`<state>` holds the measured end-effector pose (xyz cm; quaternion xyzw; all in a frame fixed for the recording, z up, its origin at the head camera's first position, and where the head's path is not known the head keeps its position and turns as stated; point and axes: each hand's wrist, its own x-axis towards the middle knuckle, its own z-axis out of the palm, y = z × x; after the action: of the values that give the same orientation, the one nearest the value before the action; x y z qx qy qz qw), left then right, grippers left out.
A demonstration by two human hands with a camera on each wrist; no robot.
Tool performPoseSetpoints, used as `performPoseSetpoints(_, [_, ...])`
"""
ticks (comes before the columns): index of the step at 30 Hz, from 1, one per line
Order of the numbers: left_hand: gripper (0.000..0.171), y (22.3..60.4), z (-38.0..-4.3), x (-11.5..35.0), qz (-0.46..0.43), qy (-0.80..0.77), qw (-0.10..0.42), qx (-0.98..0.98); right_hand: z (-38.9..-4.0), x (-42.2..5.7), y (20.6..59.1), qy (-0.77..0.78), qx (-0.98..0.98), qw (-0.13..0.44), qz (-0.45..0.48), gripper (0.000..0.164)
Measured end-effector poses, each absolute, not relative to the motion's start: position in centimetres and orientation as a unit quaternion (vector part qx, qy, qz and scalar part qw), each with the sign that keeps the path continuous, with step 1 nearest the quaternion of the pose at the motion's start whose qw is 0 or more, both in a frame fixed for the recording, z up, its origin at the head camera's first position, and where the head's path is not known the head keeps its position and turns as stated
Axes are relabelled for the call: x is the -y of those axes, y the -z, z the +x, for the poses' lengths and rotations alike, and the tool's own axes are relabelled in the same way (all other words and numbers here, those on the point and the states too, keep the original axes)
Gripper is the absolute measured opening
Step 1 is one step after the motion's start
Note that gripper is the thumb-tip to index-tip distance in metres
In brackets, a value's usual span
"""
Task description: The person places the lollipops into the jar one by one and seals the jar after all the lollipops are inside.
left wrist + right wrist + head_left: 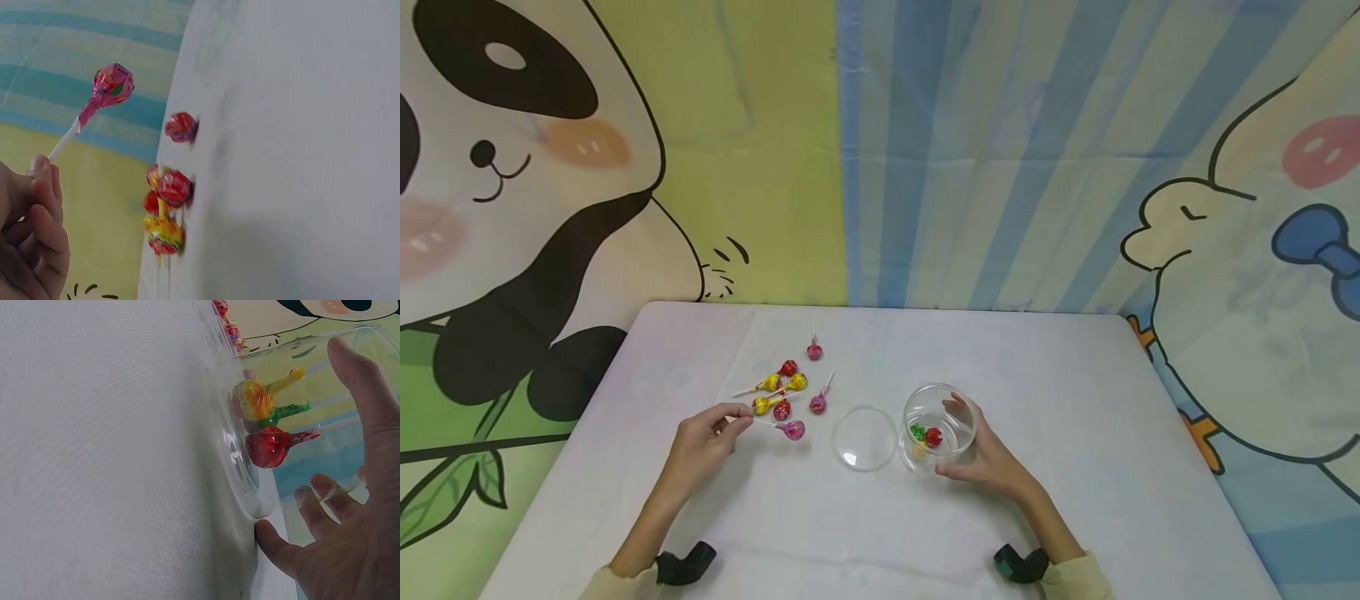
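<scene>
My left hand pinches the white stick of a pink lollipop. In the left wrist view the lollipop's wrapped head points up and away from the fingers. My right hand holds a clear jar from its right side, thumb and fingers spread around the wall. Inside the jar are a red lollipop, a green lollipop and a yellow lollipop, heads at the bottom. Between the hands lies a round clear lid, just left of the jar.
Several wrapped lollipops lie on the white table beyond the left hand, among them a yellow lollipop and a purple lollipop. One red lollipop sits farther back. A printed cloth hangs behind the table.
</scene>
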<state>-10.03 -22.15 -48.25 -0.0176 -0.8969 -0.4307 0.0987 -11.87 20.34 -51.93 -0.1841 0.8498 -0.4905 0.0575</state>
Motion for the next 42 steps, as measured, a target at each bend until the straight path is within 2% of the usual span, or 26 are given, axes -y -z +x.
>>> performPoseSetpoints(4, [0.01,47.0,-10.2,20.6,-0.026,0.481,0.111,0.869,-11.9,-20.5,52.0,0.485,-0.852,0.055,-0.19,0.108])
performPoseSetpoints(10, [0.013,45.5,-10.8,18.3,-0.053,0.54,0.099,0.834,-11.9,-20.6,52.0,0.485,-0.852,0.052,-0.189,0.108])
performPoseSetpoints(19, [0.018,43.9,-11.8,13.2,-0.101,0.607,0.041,0.787,-11.9,-20.7,52.1,0.48,-0.855,0.056,-0.19,0.108])
performPoseSetpoints(23, [0.015,43.5,-12.5,10.4,-0.139,0.601,0.022,0.786,-11.9,-20.6,52.1,0.477,-0.857,0.056,-0.188,0.107])
performPoseSetpoints(29, [0.013,43.7,-13.3,7.2,-0.22,0.573,0.028,0.789,-12.1,-20.5,52.1,0.488,-0.849,0.055,-0.195,0.108])
performPoseSetpoints(39, [0.009,45.0,-14.0,5.0,-0.286,0.526,0.051,0.799,-12.1,-20.5,52.2,0.493,-0.844,0.052,-0.203,0.107])
performPoseSetpoints(42, [0.01,45.2,-14.0,4.5,-0.297,0.509,0.042,0.807,-12.0,-20.5,52.3,0.497,-0.842,0.053,-0.205,0.107])
